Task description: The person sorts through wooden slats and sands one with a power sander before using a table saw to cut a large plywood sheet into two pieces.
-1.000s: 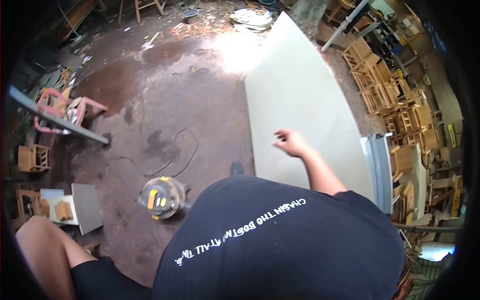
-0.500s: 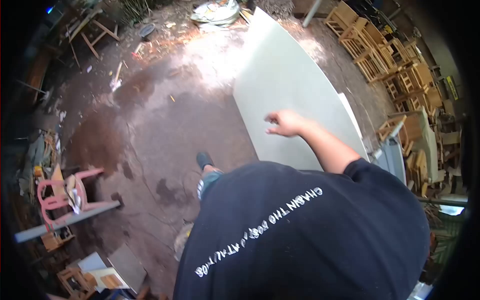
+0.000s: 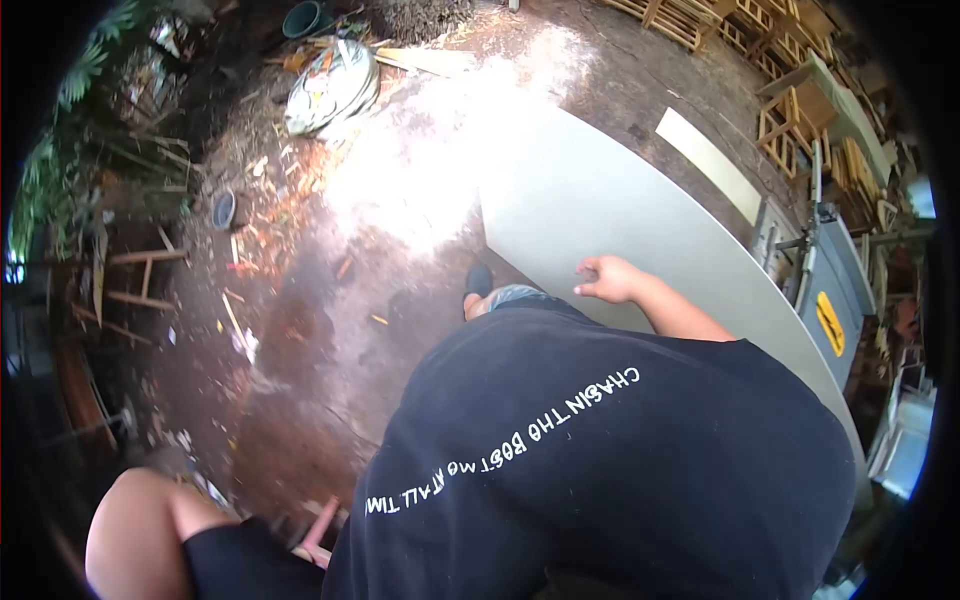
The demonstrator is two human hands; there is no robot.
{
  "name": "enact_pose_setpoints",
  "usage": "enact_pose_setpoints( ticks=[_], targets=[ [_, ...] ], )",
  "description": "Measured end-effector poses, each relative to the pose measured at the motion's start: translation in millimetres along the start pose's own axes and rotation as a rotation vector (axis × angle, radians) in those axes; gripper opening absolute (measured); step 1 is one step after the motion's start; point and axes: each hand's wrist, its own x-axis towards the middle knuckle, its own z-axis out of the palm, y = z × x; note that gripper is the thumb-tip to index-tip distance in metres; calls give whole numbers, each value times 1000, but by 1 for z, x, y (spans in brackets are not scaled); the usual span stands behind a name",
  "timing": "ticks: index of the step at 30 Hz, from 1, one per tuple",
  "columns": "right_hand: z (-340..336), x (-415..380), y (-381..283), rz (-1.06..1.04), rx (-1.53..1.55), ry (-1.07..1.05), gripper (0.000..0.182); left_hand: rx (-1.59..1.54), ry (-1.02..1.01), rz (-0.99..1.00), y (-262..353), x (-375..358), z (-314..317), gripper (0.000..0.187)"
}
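Note:
My right hand is in front of a large pale flat panel, its fingers loosely bent and apart with nothing between them. Whether it touches the panel cannot be made out. The panel runs from the bright patch of ground down along my right side, beside my dark shirt. At the lower left my bent left arm shows, but the left hand itself is out of view. My shoe is on the ground near the panel's left edge.
Wooden frames are stacked at the upper right. A pale strip lies beyond the panel, near a grey machine with a yellow label. At the upper left are a round bundle, a small bucket and scattered wood scraps.
The view has swung left, so the bundle and plants show more. My right hand remains over the panel, now nearer its lower part. My left arm has come into view.

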Motion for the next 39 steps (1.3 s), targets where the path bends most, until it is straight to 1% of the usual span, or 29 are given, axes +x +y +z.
enact_pose_setpoints(
  ticks=[2, 3, 4, 5, 6, 7, 8, 10, 11, 12, 13, 14, 16, 17, 18, 20, 22, 23, 24, 25, 26, 28, 30, 32, 33, 35, 37, 38, 39],
  targets=[
    [-6, 45, 4, 78, -104, -26, 63, 32, 101, -82, -75, -54, -11, 36],
    [-18, 66, 0, 90, -191, -49, 64, 62, 170, -198, -119, -91, -14, 36],
    [-31, 90, -8, 100, -268, -62, 65, 82, 240, -415, -165, -137, -12, 37],
    [-39, 114, -23, 114, -235, -77, 67, 57, 296, -703, -211, -192, 2, 37],
    [-43, 135, -39, 65, -151, -24, 66, -61, 299, -1122, -259, -263, 27, 37],
    [-51, 151, -53, 30, -84, 35, 66, -345, 262, -1628, -305, -345, 66, 34],
    [-58, 155, -78, 32, 55, 95, 64, -380, 147, -1751, -321, -413, 111, 38],
    [-62, 164, -102, -144, 384, 212, 56, -521, -168, -1890, -313, -536, 218, 54],
    [-68, 166, -109, -155, 394, 224, 49, -604, -310, -1921, -307, -583, 268, 65],
    [-63, 167, -104, -148, 556, 250, 46, -683, -427, -1919, -304, -618, 310, 76],
    [-58, 157, -103, -71, 569, 335, 46, -758, -522, -1889, -305, -651, 349, 87],
    [-54, 145, -107, 140, 532, 435, 51, -869, -599, -1811, -317, -695, 399, 98],
    [-20, 121, -105, 529, 523, 504, 58, -768, -785, -1523, -330, -671, 445, 87],
    [-7, 112, -116, 715, 542, 492, 60, -873, -896, -1395, -347, -666, 462, 84],
    [12, 104, -128, 786, 578, 553, 61, -958, -995, -1264, -366, -656, 482, 81],
    [46, 98, -175, 949, 711, 666, 63, -1447, -1008, -952, -393, -621, 502, 69],
    [75, 114, -233, 1102, 924, 914, 63, -1137, -1453, -650, -407, -590, 519, 54],
    [94, 133, -261, 1178, 1054, 1072, 63, -1211, -1282, -426, -402, -615, 541, 42],
    [113, 156, -288, 1243, 1134, 1166, 61, -1313, -1016, -223, -393, -632, 555, 30],
    [119, 177, -319, 1272, 1267, 1167, 60, -1268, -921, 6, -394, -646, 564, 26],
    [135, 202, -343, 1244, 1289, 1126, 65, -1211, -823, 230, -395, -654, 568, 23],
    [149, 229, -388, 1021, 1385, 884, 65, -1094, -930, 259, -383, -663, 566, 23],
    [187, 262, -413, 848, 1666, 956, 64, -959, -1031, 291, -368, -671, 557, 23],
    [211, 273, -432, 931, 1587, 971, 62, -806, -1124, 303, -353, -677, 539, 24],
    [217, 272, -437, 969, 1544, 977, 61, -950, -1196, 125, -347, -667, 520, 26],
    [226, 257, -449, 1111, 1489, 979, 60, -1222, -1314, -262, -322, -597, 446, 31],
    [250, 255, -455, 1204, 1421, 993, 61, -1314, -1322, -442, -294, -574, 410, 34],
    [272, 261, -447, 1198, 1485, 1012, 61, -1359, -1321, -534, -285, -558, 394, 36],
    [286, 264, -447, 1242, 1461, 1081, 61, -1264, -1336, -402, -284, -532, 374, 36]
  ],
)
